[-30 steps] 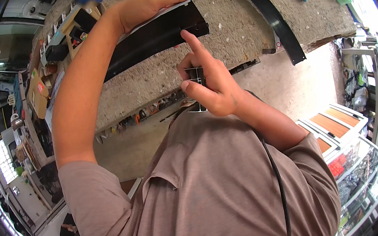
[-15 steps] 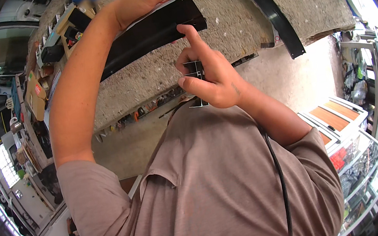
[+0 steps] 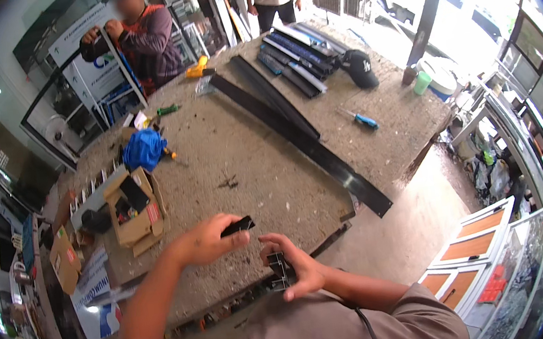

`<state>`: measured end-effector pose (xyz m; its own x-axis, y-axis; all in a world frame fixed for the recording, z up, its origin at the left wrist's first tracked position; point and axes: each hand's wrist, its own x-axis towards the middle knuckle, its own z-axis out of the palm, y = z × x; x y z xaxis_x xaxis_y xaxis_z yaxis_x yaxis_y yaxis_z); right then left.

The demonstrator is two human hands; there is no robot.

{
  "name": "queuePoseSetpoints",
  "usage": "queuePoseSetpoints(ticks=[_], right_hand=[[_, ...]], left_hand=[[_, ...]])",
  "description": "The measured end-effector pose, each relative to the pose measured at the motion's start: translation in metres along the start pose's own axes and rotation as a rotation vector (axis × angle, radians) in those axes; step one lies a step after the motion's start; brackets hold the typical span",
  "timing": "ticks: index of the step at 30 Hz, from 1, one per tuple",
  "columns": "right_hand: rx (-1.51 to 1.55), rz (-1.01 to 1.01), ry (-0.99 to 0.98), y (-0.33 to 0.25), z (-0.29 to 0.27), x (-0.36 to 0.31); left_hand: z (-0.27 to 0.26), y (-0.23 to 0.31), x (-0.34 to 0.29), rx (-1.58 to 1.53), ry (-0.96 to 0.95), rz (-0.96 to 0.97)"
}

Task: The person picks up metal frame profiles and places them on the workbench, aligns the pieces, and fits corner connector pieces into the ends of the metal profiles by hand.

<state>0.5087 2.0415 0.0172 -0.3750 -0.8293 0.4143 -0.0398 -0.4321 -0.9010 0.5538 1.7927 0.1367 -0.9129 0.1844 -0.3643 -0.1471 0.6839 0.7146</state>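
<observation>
In my left hand [image 3: 203, 243] is a black profile piece [image 3: 238, 226], its end poking out between thumb and fingers above the bench's near edge. My left fingers are closed over it, and the rest is hidden by the hand. My right hand [image 3: 304, 269] is curled round a second black metal profile [image 3: 278, 272], whose ribbed cut end with bright edges faces up between thumb and fingers. The two hands are close together but apart. Beyond them a long black strip [image 3: 303, 154] lies across the bench, its near end overhanging the edge.
On the rough bench [image 3: 216, 155] lie an open cardboard box [image 3: 120, 220], a blue bag [image 3: 143, 150], a blue screwdriver [image 3: 365, 120], a black cap [image 3: 359, 69] and stacked dark profiles [image 3: 295, 56]. Two people [image 3: 149, 39] stand beyond it. White-framed panels [image 3: 473, 233] lean at right.
The view has lifted, showing more of the bench and the people beyond. My left hand has come down nearer my body. My right index finger no longer touches the wide black profile.
</observation>
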Motion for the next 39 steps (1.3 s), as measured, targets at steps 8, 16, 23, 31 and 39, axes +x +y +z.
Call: queuePoseSetpoints(ticks=[8,16,23,31,39], right_hand=[[-0.256,0.175,0.144,-0.003,0.004,-0.015],[-0.313,0.173,0.132,-0.003,0.009,-0.020],[-0.364,0.249,-0.006,-0.008,0.027,-0.023],[-0.323,0.209,0.079,0.001,0.023,-0.038],[-0.298,0.259,0.035,0.015,0.038,-0.051]], left_hand=[[0.017,0.028,-0.033,0.326,0.247,0.017],[0.046,0.045,-0.062,0.403,0.372,-0.007],[0.069,0.041,-0.074,0.367,0.339,0.011],[0.069,0.050,-0.089,0.539,0.513,0.371],[0.083,0.047,-0.095,0.438,0.147,-0.055]])
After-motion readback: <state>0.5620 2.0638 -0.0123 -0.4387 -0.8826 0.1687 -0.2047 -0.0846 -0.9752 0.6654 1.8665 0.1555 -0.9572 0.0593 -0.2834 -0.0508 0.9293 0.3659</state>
